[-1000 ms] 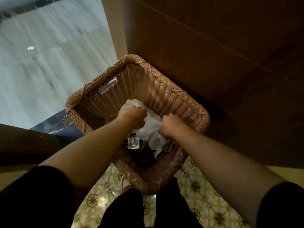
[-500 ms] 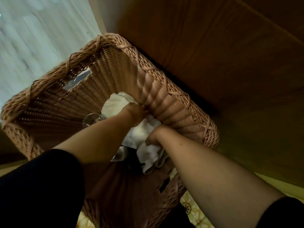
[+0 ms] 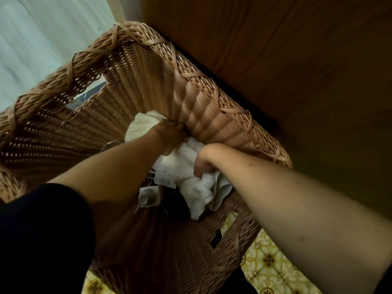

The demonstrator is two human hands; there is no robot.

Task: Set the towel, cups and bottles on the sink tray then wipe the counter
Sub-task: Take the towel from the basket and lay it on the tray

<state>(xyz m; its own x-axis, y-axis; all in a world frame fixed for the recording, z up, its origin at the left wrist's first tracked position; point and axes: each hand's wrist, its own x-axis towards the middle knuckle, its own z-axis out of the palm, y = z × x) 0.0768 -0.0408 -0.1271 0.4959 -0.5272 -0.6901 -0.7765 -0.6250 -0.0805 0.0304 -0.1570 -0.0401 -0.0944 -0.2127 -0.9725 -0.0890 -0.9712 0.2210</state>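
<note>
Reaching: both hands deep inside wicker basket (image 3: pixel 191 85), beside wood panel (image 3: pixel 297 60).
Left hand (image 3: pixel 171 134): fingers curled down onto far end of white towel (image 3: pixel 186 166), against basket's far wall; closed on it.
Right hand (image 3: pixel 204 160): fist bunched around towel's middle folds, just right of left hand.
Towel: inside basket, draped between and below both hands.
Bottle (image 3: pixel 148 195): small, white, lying under left forearm, just left of towel.
Glass (image 3: pixel 111 144): rim only, left of left wrist.
Floor (image 3: pixel 271 264): patterned yellow tile under right forearm.
</note>
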